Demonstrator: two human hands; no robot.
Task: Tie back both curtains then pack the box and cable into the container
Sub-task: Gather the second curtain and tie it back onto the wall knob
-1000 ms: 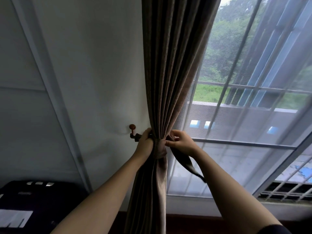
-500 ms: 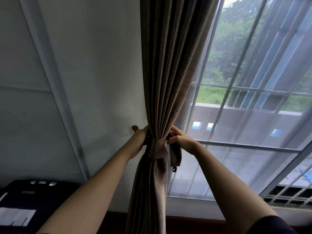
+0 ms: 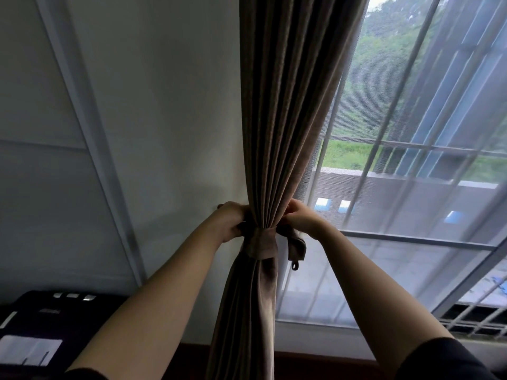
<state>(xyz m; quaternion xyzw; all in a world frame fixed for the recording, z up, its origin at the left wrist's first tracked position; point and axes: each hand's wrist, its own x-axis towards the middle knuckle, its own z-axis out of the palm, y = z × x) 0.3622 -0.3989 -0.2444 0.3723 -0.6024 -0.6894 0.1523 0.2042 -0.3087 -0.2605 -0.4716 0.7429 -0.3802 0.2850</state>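
**Step in hand:** securing the tieback [image 3: 260, 244] round this curtain [image 3: 288, 105], which is gathered tight beside the wall [image 3: 164, 105].

**Findings:**
- My left hand [image 3: 231, 220] is curled on the tieback's end at the curtain's wall side.
- My right hand [image 3: 301, 219] pinches the other end on the window side. Its ring [image 3: 295, 266] hangs free below.
- The hook is hidden behind my left hand.

**Recommendation:** hold the tieback taut and level. Carry the ring behind the folds to the hook, and confirm it seats before either hand lets go.

**Not in view:** the other curtain, box, cable and container.
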